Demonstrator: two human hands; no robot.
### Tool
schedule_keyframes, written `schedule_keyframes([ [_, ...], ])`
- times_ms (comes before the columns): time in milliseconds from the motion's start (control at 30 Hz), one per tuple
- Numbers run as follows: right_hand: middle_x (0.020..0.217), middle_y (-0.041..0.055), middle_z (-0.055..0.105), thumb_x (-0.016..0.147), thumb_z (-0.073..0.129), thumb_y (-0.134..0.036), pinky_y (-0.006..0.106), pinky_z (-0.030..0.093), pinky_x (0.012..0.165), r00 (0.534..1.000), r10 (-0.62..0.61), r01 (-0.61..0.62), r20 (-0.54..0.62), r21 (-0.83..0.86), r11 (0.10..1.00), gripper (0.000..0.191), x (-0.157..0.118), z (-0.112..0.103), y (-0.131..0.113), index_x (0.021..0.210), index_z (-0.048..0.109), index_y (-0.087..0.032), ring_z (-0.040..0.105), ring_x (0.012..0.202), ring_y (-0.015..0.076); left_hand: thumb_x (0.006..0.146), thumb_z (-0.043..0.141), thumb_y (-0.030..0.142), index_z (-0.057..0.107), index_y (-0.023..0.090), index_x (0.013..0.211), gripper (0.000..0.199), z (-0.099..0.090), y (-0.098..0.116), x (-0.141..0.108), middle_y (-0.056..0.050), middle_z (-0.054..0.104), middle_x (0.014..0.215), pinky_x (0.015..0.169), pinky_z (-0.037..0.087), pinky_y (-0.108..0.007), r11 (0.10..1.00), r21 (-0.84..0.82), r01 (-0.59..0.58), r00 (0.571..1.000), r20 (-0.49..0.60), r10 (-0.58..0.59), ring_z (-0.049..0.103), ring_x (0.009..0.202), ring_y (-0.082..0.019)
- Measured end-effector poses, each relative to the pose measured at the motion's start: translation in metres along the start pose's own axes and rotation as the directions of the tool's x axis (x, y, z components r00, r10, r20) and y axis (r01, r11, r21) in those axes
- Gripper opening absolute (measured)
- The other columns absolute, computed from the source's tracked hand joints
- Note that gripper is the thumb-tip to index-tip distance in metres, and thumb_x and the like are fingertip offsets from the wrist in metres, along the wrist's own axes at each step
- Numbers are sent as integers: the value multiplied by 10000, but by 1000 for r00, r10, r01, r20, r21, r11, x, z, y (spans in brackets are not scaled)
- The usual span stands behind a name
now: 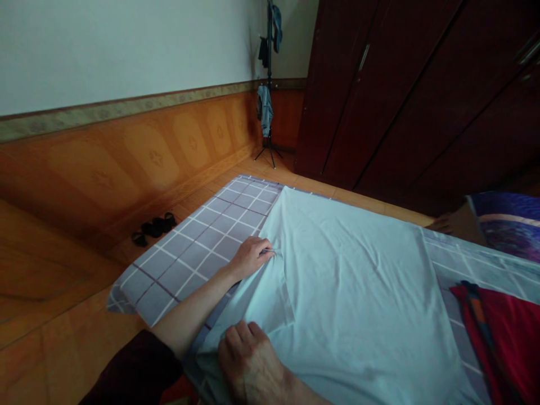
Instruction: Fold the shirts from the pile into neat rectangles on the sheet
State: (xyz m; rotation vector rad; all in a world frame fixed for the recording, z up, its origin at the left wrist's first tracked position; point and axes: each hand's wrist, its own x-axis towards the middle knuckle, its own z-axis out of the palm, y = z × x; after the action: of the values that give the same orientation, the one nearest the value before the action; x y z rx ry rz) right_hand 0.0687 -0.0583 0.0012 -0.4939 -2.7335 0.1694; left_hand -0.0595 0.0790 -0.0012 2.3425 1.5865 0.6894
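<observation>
Pale blue cotton sheet (354, 304) lies under both bare hands. The left hand (251, 257) pinches a small fold of it between thumb and fingers, just inside the sheet's left edge. The right hand (248, 360) sits at the bottom of the view at about 6 o'clock from the left hand, its fingers spread and pressed on the cloth near the sheet's near edge. A stretch of sheet lies between the two hands. A dark maroon sleeve (130, 368) covers the upper left arm.

At 10 o'clock from the left hand, a grey checked bedding cover (185, 264) with white and purple lines shows beyond the sheet and runs to its own edge, beside the orange wood-look floor (54, 349). More of the cover shows at 3 o'clock, under a red cloth with a multicoloured strip (493, 337). A purple patterned bundle (506, 219) lies farther off at 2 o'clock.

At 11 o'clock, black shoes (152, 226) sit by the orange wood-grain wall panelling (152, 157), too tangled to count. At 12 o'clock, a black tripod clothes stand (269, 84) carries three garments. A dark wooden wardrobe (379, 84) fills 1 o'clock.
</observation>
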Motion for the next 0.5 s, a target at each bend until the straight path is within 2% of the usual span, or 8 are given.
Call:
schedule_keyframes([
  [67,711,21,529,762,612,-154,309,329,503,998,58,-58,-7,-3,998,105,-1,0,-1,722,517,-175,468,636,175,864,588,254,606,195,851,63,-4,0,0,-10,645,832,848,384,-302,1000,13,-15,1000,4,15,576,860,-170],
  [133,745,20,536,745,615,-154,311,348,526,994,105,-104,-9,27,994,99,-1,-4,-2,757,520,-182,479,665,184,850,600,250,608,201,915,82,-15,1,-3,-26,645,925,884,377,-319,999,37,8,1000,-17,-7,566,942,-189],
  [233,806,22,547,772,578,-174,308,381,585,981,191,-188,-20,104,977,85,1,-22,3,833,523,-196,497,724,192,851,573,251,595,208,951,111,-44,7,-22,-23,630,932,830,412,-293,991,25,129,990,-65,-128,577,911,-178],
  [300,845,33,558,803,544,-177,296,398,622,957,288,-281,-33,133,950,78,3,-40,12,878,535,-197,515,763,188,855,553,274,587,207,930,106,-63,15,-48,-10,621,882,770,428,-269,976,-16,216,975,-51,-217,585,843,-161],
  [367,865,48,569,835,520,-193,286,414,641,911,413,-408,-17,114,906,92,2,-58,25,922,550,-191,539,792,187,835,570,306,581,206,929,138,-78,25,-82,-5,613,869,742,431,-262,961,-24,275,961,34,-275,582,818,-160],
  [433,891,67,581,837,534,-214,289,427,629,865,501,-502,35,24,864,153,-3,-71,38,984,557,-180,561,816,202,781,617,304,575,212,939,188,-84,37,-121,2,604,864,723,434,-260,950,15,311,935,174,-309,580,800,-161],
  [500,933,91,589,787,576,-179,304,432,597,852,516,-507,88,-110,855,271,-13,-73,48,1056,550,-162,572,818,227,735,634,266,566,221,948,228,-82,46,-157,0,601,899,723,442,-260,941,66,332,900,275,-337,581,814,-167],
])
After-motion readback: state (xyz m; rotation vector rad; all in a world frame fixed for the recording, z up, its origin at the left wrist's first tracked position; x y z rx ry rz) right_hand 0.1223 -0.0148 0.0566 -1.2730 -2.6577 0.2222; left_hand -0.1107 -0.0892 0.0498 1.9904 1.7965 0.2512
